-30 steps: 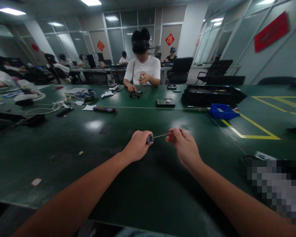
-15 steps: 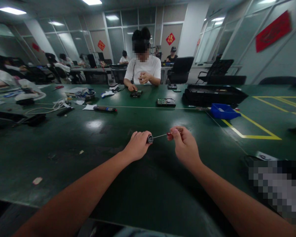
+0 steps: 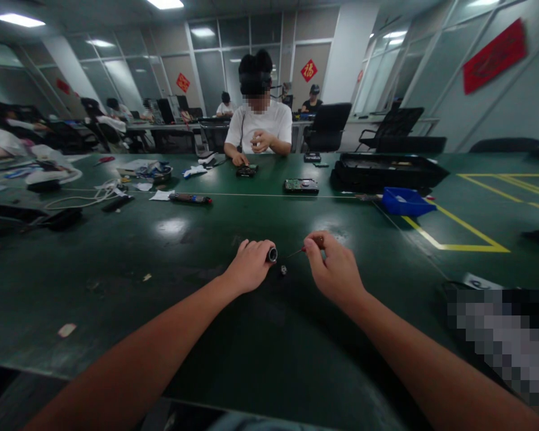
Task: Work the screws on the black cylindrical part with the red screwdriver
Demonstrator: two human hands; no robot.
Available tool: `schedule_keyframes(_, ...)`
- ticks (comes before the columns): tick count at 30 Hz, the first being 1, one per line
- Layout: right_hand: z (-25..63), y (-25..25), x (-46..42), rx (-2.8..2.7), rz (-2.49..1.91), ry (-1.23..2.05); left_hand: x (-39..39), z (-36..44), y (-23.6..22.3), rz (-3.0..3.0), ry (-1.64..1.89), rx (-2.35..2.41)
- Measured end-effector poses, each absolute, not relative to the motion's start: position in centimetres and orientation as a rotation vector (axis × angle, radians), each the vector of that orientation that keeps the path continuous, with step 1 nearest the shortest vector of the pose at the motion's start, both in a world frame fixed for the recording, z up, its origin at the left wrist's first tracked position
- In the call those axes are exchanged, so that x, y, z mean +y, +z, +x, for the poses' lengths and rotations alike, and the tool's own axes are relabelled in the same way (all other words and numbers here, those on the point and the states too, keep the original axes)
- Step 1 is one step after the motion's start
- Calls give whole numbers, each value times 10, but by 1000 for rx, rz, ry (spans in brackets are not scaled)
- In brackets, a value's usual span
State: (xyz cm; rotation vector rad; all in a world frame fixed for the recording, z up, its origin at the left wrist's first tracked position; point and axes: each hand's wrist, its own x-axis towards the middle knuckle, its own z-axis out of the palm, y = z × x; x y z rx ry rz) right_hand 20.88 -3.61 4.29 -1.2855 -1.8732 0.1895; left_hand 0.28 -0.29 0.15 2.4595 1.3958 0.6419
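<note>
Separated now from the mouth of a dark tube [image 3: 269,255], a small metallic piece [image 3: 283,270] shows just below and right of it, near the centre of the frame; whether it touches the green desk [image 3: 161,269] is unclear. Half a second earlier, the thin tool [image 3: 296,251] reached the tube's mouth; its tip has since drawn away to the right.

Left hand [image 3: 248,267]: fingers curled closed around the tube, its round, hollow end facing the viewer. Right hand [image 3: 336,266]: thumb and fingers pinched shut on the tool's reddish handle end, its thin shaft pointing left.

At upper right, a long black open case [image 3: 354,181] holds items too dark to name, one pale. A blue bin [image 3: 402,205] sits just in front; its contents cannot be made out. At upper left, a shallow container [image 3: 164,178] holds a jumble of bluish and dark items.
</note>
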Motion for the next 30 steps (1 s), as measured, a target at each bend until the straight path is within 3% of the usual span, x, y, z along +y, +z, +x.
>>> schedule_keyframes(4,213,48,-34,-1878,-1332,87,-2,2,0,2376,728,1385)
schedule_keyframes(13,203,35,-30,-2377,-1579,262,1,3,-1,2170,1013,1399)
schedule_keyframes(19,196,25,-23,-2555,-1507,302,1,4,0,2174,996,1384)
schedule_keyframes(30,201,30,-28,-2370,-1398,465,-3,5,3,2165,926,1326)
